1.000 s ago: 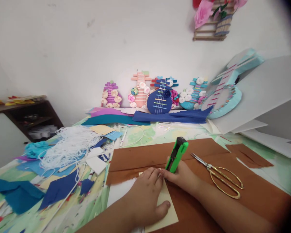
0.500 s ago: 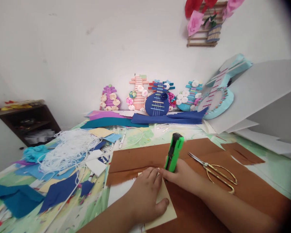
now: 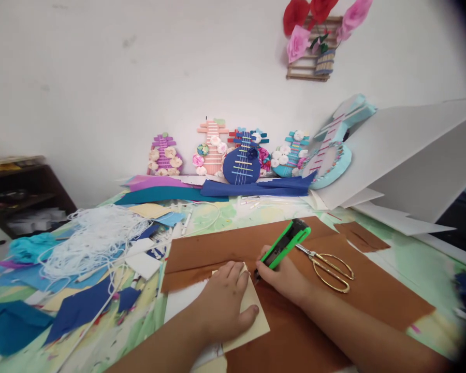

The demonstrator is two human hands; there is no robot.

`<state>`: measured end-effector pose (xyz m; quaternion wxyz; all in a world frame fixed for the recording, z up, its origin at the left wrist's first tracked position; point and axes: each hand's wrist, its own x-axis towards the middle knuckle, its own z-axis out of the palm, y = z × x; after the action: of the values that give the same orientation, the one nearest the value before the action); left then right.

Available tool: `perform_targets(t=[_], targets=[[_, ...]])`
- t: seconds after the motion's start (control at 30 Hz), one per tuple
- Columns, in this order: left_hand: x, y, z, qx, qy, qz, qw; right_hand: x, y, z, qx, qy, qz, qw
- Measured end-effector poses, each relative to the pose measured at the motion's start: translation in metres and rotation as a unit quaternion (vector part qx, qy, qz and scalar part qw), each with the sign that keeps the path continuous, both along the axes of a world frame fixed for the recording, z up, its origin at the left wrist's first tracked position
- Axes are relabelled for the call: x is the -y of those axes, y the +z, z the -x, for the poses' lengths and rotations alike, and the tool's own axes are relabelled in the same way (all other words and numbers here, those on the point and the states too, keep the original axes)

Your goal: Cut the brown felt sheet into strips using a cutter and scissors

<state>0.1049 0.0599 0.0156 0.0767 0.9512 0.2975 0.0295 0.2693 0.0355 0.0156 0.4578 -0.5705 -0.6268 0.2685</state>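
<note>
My left hand (image 3: 221, 303) lies flat, fingers spread, pressing a cream card (image 3: 253, 317) onto a large brown felt sheet (image 3: 334, 295). My right hand (image 3: 285, 277) grips a green utility knife (image 3: 285, 243), its tip down at the card's upper right corner and its body leaning to the right. Gold-handled scissors (image 3: 328, 264) lie on the brown sheet just right of the knife.
A tangle of white cord (image 3: 95, 241) and blue paper scraps (image 3: 77, 308) cover the table's left side. Small paper guitars (image 3: 243, 160) stand along the wall. White foam boards (image 3: 407, 155) lean at the right. A dark shelf (image 3: 19, 197) stands at far left.
The knife has tilted from near upright to leaning right, its tip staying at the card's corner. The view has shifted right, and my left hand stays flat on the card.
</note>
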Motion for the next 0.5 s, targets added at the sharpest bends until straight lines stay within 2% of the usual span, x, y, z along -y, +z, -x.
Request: perform_targets(t=[0.27,0.5], targets=[[0.0001,0.0023,-0.0008,0.002,0.004,0.011,1.0,-0.0025,-0.0081,-0.0019,0.019,0.019,-0.014,1.0],[0.0001,0.0017,0.0004,0.001,0.008,0.016,1.0,0.001,-0.0064,-0.0029,0.033,-0.023,-0.031,0.999]])
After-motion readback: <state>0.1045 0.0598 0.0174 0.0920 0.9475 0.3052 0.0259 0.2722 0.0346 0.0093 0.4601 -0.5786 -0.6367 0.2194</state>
